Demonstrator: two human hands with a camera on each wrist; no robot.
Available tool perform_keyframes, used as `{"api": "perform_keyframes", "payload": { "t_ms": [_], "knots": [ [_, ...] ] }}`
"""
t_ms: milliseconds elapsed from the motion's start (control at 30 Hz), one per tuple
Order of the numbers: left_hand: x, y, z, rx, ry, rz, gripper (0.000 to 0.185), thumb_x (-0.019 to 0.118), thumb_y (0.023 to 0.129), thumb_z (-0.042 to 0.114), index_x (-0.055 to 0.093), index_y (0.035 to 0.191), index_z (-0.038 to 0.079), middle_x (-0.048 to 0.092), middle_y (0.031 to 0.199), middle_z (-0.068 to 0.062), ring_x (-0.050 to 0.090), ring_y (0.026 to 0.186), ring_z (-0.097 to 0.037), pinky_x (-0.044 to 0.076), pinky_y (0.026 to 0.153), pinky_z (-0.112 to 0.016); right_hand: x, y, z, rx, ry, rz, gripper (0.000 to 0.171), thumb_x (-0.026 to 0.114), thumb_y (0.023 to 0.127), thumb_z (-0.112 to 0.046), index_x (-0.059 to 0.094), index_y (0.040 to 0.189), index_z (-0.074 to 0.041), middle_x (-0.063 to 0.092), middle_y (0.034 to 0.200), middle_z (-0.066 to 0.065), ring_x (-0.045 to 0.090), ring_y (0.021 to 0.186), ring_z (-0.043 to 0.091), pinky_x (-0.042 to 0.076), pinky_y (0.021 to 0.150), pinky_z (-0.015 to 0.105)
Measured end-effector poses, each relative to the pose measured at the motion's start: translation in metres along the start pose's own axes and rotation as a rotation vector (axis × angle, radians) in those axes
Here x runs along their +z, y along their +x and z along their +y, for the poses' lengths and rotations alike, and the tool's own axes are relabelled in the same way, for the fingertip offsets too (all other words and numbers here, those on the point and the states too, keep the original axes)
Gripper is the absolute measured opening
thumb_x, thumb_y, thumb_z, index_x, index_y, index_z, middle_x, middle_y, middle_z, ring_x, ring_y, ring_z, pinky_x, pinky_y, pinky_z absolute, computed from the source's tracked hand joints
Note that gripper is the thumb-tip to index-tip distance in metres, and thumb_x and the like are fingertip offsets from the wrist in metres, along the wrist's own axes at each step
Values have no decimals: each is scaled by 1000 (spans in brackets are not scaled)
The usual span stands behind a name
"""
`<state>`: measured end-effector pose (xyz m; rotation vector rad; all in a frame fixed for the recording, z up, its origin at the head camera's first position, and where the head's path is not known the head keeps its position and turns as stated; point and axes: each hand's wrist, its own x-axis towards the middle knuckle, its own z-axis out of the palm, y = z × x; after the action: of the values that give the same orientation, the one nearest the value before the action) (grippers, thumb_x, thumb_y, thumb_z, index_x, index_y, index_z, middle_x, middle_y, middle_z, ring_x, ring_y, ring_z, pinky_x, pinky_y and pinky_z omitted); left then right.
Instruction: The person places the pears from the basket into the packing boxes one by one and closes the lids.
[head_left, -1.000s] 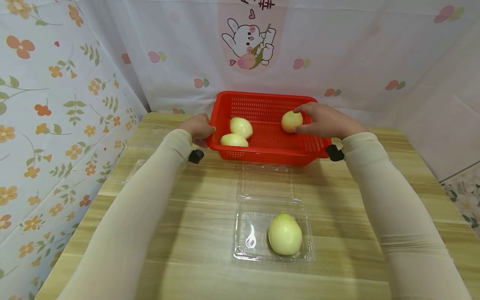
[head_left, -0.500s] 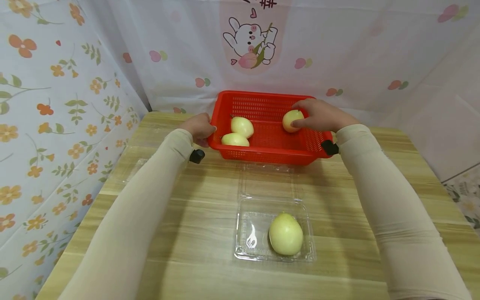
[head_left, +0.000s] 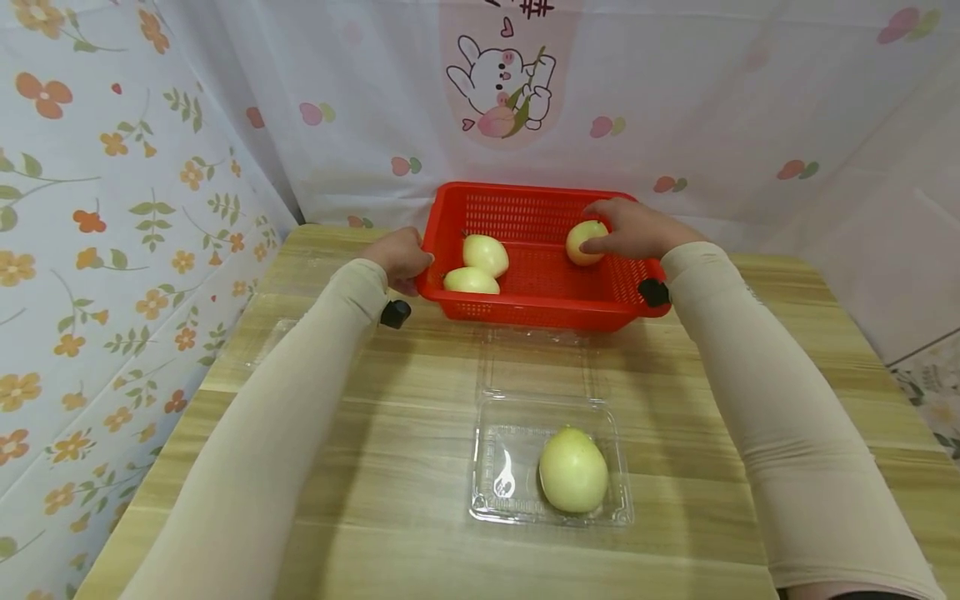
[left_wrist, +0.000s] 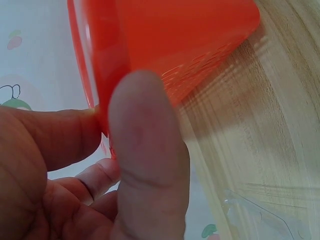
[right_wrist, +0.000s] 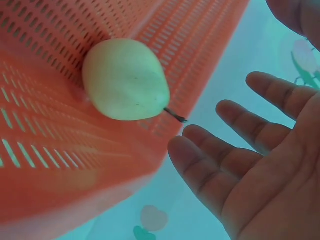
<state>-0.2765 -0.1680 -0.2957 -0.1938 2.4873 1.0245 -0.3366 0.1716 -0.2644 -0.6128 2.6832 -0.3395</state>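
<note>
A red mesh basket point(head_left: 525, 190) stands at the back of the wooden table point(head_left: 375, 500). My left hand point(head_left: 401, 254) grips its left rim, thumb point(left_wrist: 145, 150) pressed on the red wall point(left_wrist: 170, 45). My right hand point(head_left: 637, 227) hovers at the basket's right side beside a pale yellow pear point(head_left: 583, 237). In the right wrist view the fingers point(right_wrist: 240, 165) are spread and relaxed, just off the pear point(right_wrist: 125, 80), which lies on the mesh point(right_wrist: 50, 150). Two more pears point(head_left: 485, 252) point(head_left: 470, 282) lie at the basket's left.
A clear plastic clamshell box point(head_left: 495, 483) sits open near the front, one pear point(head_left: 573, 469) in its right half, its lid point(head_left: 536, 358) lying flat toward the basket. Another clear box point(head_left: 262, 342) lies at the table's left edge. Patterned curtains close off the left and back.
My right arm has reached slightly farther into the basket, the hand staying at the right pear. The left hand keeps its hold on the rim.
</note>
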Motion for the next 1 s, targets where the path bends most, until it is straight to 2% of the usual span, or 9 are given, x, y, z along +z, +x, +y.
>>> {"api": "perform_keyframes", "payload": {
  "t_ms": [100, 367, 633, 900, 1000],
  "knots": [
    [1, 0, -1, 4, 0, -4, 24, 45, 104, 16, 40, 121, 1, 57, 105, -17, 66, 73, -25, 58, 81, -41, 2, 4, 3, 22, 3, -15, 73, 63, 95, -40, 33, 152, -6, 32, 154, 21, 29, 137, 40, 28, 110, 62],
    [1, 0, -1, 8, 17, 11, 23, 45, 104, 16, 42, 119, 0, 57, 101, -16, 64, 65, -20, 59, 65, -33, 7, 17, 11, 61, 12, -34, 75, 65, 94, -41, 34, 153, -7, 31, 155, 21, 27, 138, 43, 29, 107, 67],
    [3, 0, -1, 1, -3, 23, 23, 46, 103, 16, 41, 121, 1, 57, 105, -17, 64, 71, -23, 58, 81, -42, 12, 33, 16, 69, 23, -63, 76, 63, 95, -38, 28, 153, -3, 34, 151, 23, 31, 133, 41, 28, 109, 64],
    [3, 2, -2, -1, -5, 31, 23, 47, 103, 15, 42, 120, 1, 57, 104, -17, 64, 69, -23, 58, 79, -42, 18, 37, 19, 104, 109, -66, 80, 64, 95, -36, 22, 155, -3, 40, 142, 22, 35, 126, 39, 32, 107, 60],
    [2, 2, -3, 1, -5, 28, 23, 47, 103, 15, 42, 120, 1, 57, 103, -17, 63, 69, -23, 59, 78, -41, 19, 37, 17, 103, 108, -69, 80, 63, 95, -36, 23, 155, -3, 40, 141, 22, 35, 126, 39, 33, 106, 60]
  ]
}}
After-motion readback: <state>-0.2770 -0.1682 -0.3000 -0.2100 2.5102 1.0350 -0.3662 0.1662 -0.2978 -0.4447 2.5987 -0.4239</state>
